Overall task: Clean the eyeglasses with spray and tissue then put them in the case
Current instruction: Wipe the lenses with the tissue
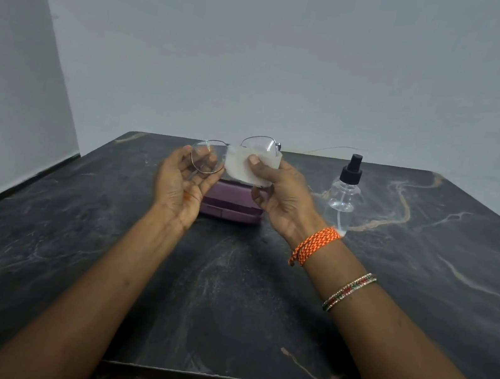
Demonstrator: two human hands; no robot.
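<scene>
The wiping step is looking to be underway: the left hand (182, 178) is holding the eyeglasses (234, 153) up above the worktop (226, 284), its grip curled round the rim of the lens at the 9 o'clock side, while the right hand (281, 191) is pinching a white tissue (243, 163) over the other lens, thumb pressing on the front and fingers folding behind. Whether the lenses are carrying any spray is too fine to tell, though the spray bottle (344, 195) is standing upright on the worktop at 3 o'clock of the hands, apart from them and capped, which is suggesting the spraying is done. Left to do, by my reading: finishing both lenses, folding the temples, and casing the glasses. The purple case (229, 205) is lying closed on the worktop directly beneath the hands, toward 6 o'clock of the glasses, so it is needing to be opened first, with both hands currently occupied. One thin temple is sticking out toward 2 o'clock, near the bottle's head, and could be catching it. An orange thread band (315, 245) and a bangle (349, 292) are sitting on the right wrist.
</scene>
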